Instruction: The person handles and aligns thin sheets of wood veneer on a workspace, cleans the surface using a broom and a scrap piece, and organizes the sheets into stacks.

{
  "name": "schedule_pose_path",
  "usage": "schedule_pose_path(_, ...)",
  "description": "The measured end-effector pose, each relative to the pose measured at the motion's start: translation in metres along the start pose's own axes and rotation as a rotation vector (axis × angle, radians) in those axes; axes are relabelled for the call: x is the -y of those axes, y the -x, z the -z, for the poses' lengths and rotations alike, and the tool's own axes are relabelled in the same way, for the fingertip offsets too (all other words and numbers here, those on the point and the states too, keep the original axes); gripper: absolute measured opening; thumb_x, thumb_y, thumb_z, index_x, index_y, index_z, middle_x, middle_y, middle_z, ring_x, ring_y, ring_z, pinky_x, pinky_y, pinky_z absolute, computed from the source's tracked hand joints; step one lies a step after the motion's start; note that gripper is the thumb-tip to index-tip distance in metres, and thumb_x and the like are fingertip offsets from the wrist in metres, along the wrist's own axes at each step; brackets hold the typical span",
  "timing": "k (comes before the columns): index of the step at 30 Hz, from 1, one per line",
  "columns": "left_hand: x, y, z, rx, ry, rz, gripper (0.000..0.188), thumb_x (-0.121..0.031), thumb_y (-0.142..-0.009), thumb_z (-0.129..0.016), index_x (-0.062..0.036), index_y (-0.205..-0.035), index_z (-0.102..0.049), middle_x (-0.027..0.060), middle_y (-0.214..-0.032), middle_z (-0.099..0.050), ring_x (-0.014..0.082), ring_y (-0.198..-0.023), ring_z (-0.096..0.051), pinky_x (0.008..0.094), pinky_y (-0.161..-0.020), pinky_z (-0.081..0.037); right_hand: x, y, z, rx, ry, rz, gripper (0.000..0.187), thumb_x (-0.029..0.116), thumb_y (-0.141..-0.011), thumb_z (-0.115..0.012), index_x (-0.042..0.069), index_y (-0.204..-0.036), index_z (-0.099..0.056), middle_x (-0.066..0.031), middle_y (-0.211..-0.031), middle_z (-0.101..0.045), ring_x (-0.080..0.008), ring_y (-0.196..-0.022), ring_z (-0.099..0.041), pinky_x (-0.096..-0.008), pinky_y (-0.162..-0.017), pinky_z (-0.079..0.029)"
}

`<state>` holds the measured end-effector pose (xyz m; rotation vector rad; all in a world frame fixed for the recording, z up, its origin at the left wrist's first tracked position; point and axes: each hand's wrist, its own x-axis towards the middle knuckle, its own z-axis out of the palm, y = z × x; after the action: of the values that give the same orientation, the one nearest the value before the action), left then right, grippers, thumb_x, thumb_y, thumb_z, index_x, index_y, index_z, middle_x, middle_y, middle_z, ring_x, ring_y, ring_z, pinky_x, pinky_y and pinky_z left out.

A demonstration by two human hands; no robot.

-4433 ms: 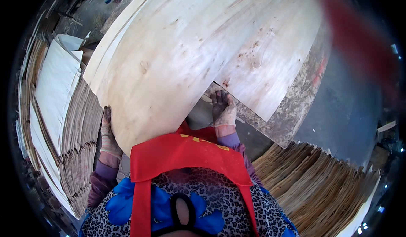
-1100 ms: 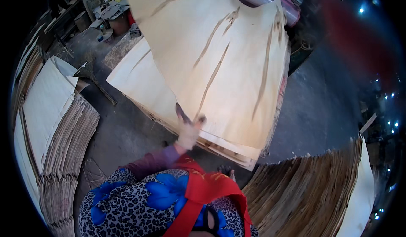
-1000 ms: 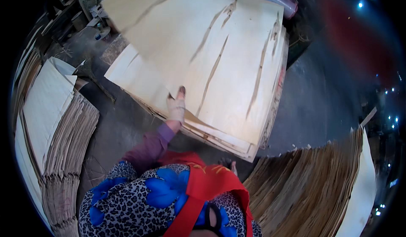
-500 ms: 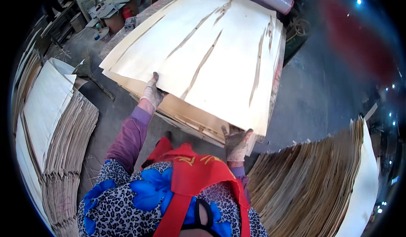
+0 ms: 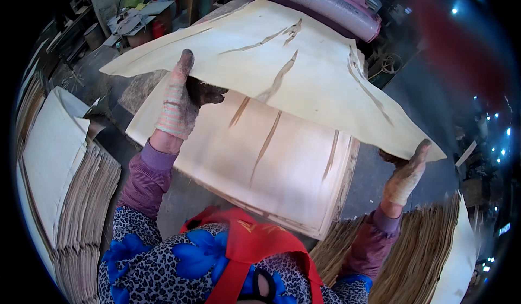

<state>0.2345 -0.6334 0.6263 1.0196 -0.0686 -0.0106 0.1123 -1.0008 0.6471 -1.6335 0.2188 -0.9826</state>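
A thin pale wood veneer sheet (image 5: 309,76) with brown splits is raised along its near edge, sagging in the middle between my hands. My left hand (image 5: 182,95), in a dirty striped work glove, grips that edge left of centre, thumb on top and fingers beneath. At the sheet's near right corner my gloved right hand (image 5: 407,171) pinches it the same way, its fingers mostly hidden underneath. Below lies a stack topped by another veneer sheet (image 5: 228,146), with similar brown splits; the raised sheet hides its far part.
Upright bundles of veneer stand at the left (image 5: 81,195) and at the lower right (image 5: 418,249). A purple plastic-wrapped roll (image 5: 315,5) lies behind the stack. Buckets and boards (image 5: 135,21) clutter the far left. A red blur covers the upper right.
Both hands have lifted the sheet's near edge up and away from the stack, uncovering the sheet below. My right hand has moved far to the right and my left hand slightly left and up.
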Motion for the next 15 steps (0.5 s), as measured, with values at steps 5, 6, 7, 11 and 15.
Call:
schedule_pose_path(5, 0.018, -0.086, 0.016, 0.001, 0.064, 0.071, 0.041, -0.041, -0.084, -0.051, -0.0024, -0.098, -0.052, 0.0123, -0.079, -0.062, 0.0217, -0.06, -0.063, 0.0314, -0.052, -0.051, 0.003, -0.038, -0.075, 0.05, 0.01, -0.197, 0.055, 0.05, -0.085, -0.046, -0.004, -0.093, -0.056, -0.0098, -0.065, -0.06, -0.0162, -0.048, -0.057, -0.025, -0.047, -0.046)
schedule_pose_path(6, 0.029, -0.105, 0.021, -0.038, 0.069, 0.078, 0.035, -0.035, -0.085, -0.052, -0.002, -0.096, -0.052, 0.013, -0.076, -0.062, 0.0226, -0.054, -0.061, 0.0314, -0.048, -0.051, -0.012, -0.044, -0.083, 0.041, 0.018, -0.212, 0.054, 0.049, -0.085, -0.046, -0.004, -0.093, -0.056, -0.01, -0.066, -0.06, -0.0162, -0.047, -0.057, -0.0249, -0.046, -0.046)
schedule_pose_path(7, 0.04, -0.118, 0.022, -0.054, 0.07, 0.097, 0.033, -0.033, -0.085, -0.052, -0.0019, -0.096, -0.052, 0.013, -0.076, -0.062, 0.0227, -0.054, -0.061, 0.0314, -0.047, -0.051, -0.028, -0.049, -0.089, 0.03, 0.028, -0.227, 0.054, 0.049, -0.085, -0.047, -0.003, -0.092, -0.056, -0.0102, -0.066, -0.061, -0.0161, -0.047, -0.057, -0.0248, -0.044, -0.046)
schedule_pose_path(11, 0.085, -0.164, 0.027, -0.092, 0.064, 0.201, 0.024, -0.031, -0.084, -0.053, -0.0105, -0.096, -0.053, 0.0091, -0.078, -0.059, 0.0224, -0.059, -0.059, 0.0333, -0.05, -0.047, -0.096, -0.069, -0.108, -0.046, -0.062, -0.38, 0.047, 0.045, -0.084, -0.051, -0.001, -0.093, -0.057, -0.01, -0.067, -0.061, -0.017, -0.047, -0.058, -0.0265, -0.044, -0.048)
schedule_pose_path(15, 0.173, -0.223, 0.045, -0.117, 0.211, 0.255, 0.022, -0.029, -0.087, -0.048, -0.011, -0.099, -0.051, 0.0088, -0.089, -0.059, 0.0257, -0.076, -0.058, 0.0394, -0.061, -0.047, -0.154, -0.073, -0.11, 0.002, -0.085, -0.822, 0.053, 0.048, -0.082, -0.053, -0.001, -0.1, -0.055, -0.0122, -0.078, -0.062, -0.019, -0.063, -0.062, -0.03, -0.053, -0.05)
